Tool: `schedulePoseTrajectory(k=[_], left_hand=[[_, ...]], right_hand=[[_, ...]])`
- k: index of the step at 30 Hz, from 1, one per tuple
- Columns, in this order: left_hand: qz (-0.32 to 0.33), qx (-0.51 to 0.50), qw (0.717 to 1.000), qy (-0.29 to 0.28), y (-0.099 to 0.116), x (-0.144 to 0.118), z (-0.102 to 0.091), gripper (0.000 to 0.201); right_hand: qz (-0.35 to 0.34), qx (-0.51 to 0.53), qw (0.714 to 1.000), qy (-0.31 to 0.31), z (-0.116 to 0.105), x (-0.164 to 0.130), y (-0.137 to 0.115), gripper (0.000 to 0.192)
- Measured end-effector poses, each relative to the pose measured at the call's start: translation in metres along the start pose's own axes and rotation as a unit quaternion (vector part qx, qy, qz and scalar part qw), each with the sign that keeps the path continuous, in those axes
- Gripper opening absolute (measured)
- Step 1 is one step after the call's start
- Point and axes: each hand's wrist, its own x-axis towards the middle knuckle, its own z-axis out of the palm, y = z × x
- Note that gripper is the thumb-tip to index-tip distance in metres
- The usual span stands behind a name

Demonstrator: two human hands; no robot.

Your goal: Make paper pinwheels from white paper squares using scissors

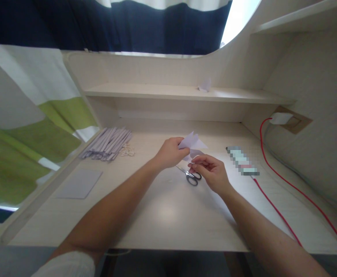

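A piece of folded white paper [193, 141] with several pointed flaps is gripped between the thumb and fingers of my left hand [171, 152], above the middle of the desk. Just below and to the right of it, my right hand [210, 171] is closed in a pinch near the paper's lower edge. What those fingertips hold, if anything, is too small to make out. Scissors [191, 179] with dark handles lie on the desk beneath my hands, their blades pointing up-left and partly hidden.
A pile of narrow paper strips or sticks [109, 142] lies at the left, beside loose string [127, 150]. Flat paper sheets [80, 184] lie nearer. At the right are a phone [242, 161] and a red cable [278, 211]. Another paper piece [204, 87] stands on the shelf [156, 92].
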Motion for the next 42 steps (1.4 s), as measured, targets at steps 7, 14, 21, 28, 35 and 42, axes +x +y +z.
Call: schedulePoseTrajectory(k=[7, 14, 21, 28, 35, 42], left_hand=[[-0.008, -0.022, 1.000, -0.005, -0.001, 0.001, 0.001, 0.018], [-0.024, -0.046, 0.999, -0.008, -0.004, 0.002, 0.001, 0.018], [-0.047, -0.079, 0.996, -0.003, -0.002, 0.003, -0.002, 0.018], [-0.072, -0.121, 0.990, 0.003, -0.001, 0.005, -0.003, 0.016], [-0.092, -0.155, 0.984, 0.010, -0.003, 0.009, -0.004, 0.018], [-0.094, -0.171, 0.980, 0.037, -0.006, 0.014, -0.014, 0.022]], right_hand=[[0.011, 0.015, 1.000, 0.012, 0.000, 0.001, 0.002, 0.018], [-0.001, 0.019, 1.000, 0.004, 0.000, 0.000, 0.001, 0.018], [-0.019, 0.016, 1.000, -0.006, -0.001, 0.000, 0.002, 0.016], [-0.019, -0.017, 1.000, -0.011, -0.002, -0.002, 0.001, 0.013], [-0.017, -0.074, 0.997, -0.022, -0.003, -0.004, -0.005, 0.003], [0.005, -0.164, 0.986, 0.029, -0.010, 0.003, 0.005, 0.001]])
